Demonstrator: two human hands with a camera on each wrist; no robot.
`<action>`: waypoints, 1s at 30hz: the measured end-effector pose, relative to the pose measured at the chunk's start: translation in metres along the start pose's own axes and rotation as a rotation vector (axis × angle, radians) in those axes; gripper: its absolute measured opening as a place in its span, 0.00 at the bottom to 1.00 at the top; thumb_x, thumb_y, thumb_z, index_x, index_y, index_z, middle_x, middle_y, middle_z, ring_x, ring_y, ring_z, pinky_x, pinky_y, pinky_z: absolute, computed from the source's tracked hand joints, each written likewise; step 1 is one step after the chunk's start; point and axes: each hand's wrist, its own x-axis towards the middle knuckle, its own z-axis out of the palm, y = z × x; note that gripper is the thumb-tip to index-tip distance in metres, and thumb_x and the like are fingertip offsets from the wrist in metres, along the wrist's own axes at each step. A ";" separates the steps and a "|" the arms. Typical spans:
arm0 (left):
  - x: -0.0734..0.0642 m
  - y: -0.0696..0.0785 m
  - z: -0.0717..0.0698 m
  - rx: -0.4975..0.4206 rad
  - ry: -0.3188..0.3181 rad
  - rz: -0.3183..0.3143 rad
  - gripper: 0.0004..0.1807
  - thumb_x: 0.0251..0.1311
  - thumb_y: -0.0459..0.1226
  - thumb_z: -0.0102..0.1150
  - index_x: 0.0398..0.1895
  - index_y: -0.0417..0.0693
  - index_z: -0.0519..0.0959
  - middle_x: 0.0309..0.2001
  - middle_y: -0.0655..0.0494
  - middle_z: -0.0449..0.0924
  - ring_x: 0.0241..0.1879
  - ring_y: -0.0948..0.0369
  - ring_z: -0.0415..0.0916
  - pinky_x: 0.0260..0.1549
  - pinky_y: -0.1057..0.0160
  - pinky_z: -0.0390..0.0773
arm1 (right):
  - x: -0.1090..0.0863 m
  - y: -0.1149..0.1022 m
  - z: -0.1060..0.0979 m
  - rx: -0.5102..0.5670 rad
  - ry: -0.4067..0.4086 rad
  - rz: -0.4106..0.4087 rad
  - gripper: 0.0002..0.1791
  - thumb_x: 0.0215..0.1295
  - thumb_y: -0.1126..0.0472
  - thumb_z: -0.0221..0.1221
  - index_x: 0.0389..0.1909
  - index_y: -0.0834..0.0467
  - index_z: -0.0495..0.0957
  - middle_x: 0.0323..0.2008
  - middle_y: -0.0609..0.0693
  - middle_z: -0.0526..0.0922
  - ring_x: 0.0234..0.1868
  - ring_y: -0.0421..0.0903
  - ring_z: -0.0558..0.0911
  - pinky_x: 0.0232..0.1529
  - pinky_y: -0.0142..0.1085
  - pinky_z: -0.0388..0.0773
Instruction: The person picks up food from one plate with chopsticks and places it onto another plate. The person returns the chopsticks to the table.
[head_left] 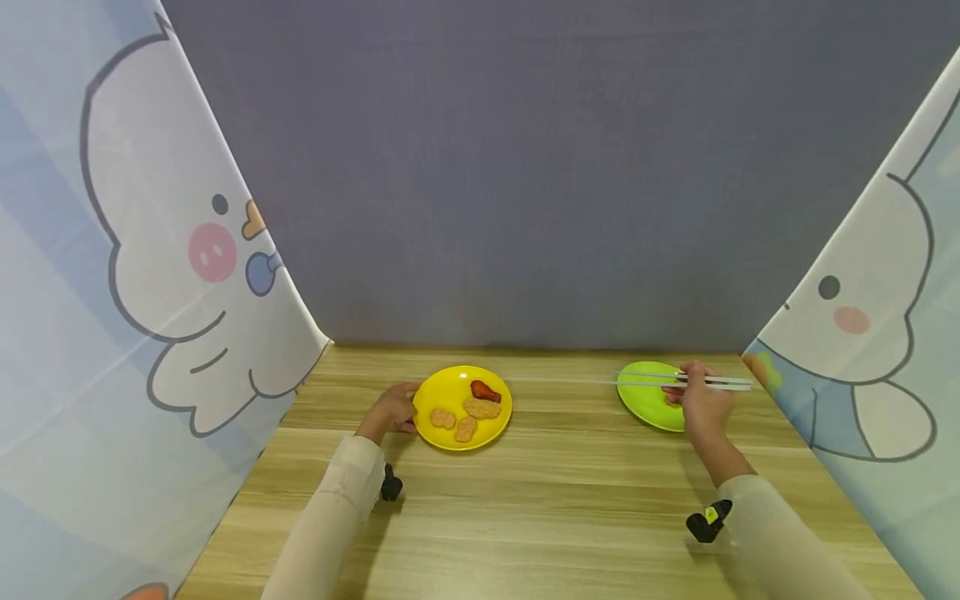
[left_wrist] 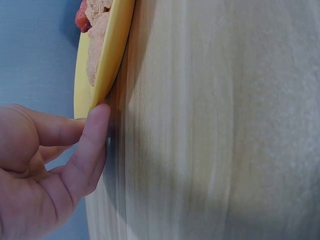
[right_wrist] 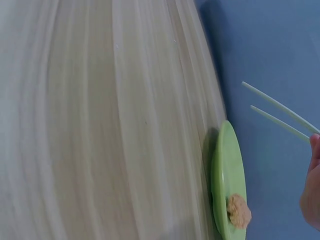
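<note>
My left hand (head_left: 393,407) pinches the left rim of a yellow plate (head_left: 438,387), thumb and fingertips on the edge in the left wrist view. On that plate lie a reddish-brown drumstick (head_left: 484,390) and three tan chicken nuggets (head_left: 482,408). Over at the right, my right hand (head_left: 707,407) grips a pair of pale chopsticks (head_left: 727,382) above a green plate (head_left: 641,402). Their tips point left, a little apart, with nothing between them in the right wrist view. One nugget (right_wrist: 239,211) sits on the green plate, partly hidden by the hand in the head view.
The wood-grain table (head_left: 555,483) meets a grey cloth wall (head_left: 540,208) just behind the plates. Cloth panels printed with cartoon figures stand at the left (head_left: 150,250) and right (head_left: 862,333). Bare tabletop lies between the two plates.
</note>
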 end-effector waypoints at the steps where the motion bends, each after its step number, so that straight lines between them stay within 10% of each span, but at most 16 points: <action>1: 0.000 0.000 0.000 0.000 0.002 0.003 0.41 0.50 0.19 0.47 0.71 0.52 0.63 0.47 0.40 0.73 0.22 0.59 0.75 0.22 0.61 0.85 | 0.002 -0.001 -0.002 0.008 0.010 0.003 0.13 0.69 0.59 0.52 0.26 0.58 0.79 0.17 0.48 0.83 0.12 0.43 0.82 0.09 0.33 0.77; 20: 0.001 -0.004 0.000 0.032 0.013 0.010 0.40 0.51 0.19 0.47 0.71 0.52 0.64 0.45 0.40 0.75 0.21 0.60 0.75 0.22 0.62 0.85 | 0.015 -0.021 -0.037 0.000 0.068 -0.050 0.07 0.70 0.61 0.48 0.44 0.55 0.73 0.25 0.44 0.79 0.11 0.41 0.81 0.07 0.30 0.74; 30: 0.003 -0.004 0.001 0.023 0.013 0.021 0.40 0.52 0.20 0.46 0.71 0.53 0.63 0.44 0.42 0.74 0.22 0.61 0.75 0.22 0.63 0.85 | 0.028 -0.023 -0.049 0.059 0.183 -0.024 0.14 0.68 0.62 0.48 0.28 0.57 0.81 0.24 0.43 0.83 0.07 0.43 0.79 0.03 0.33 0.71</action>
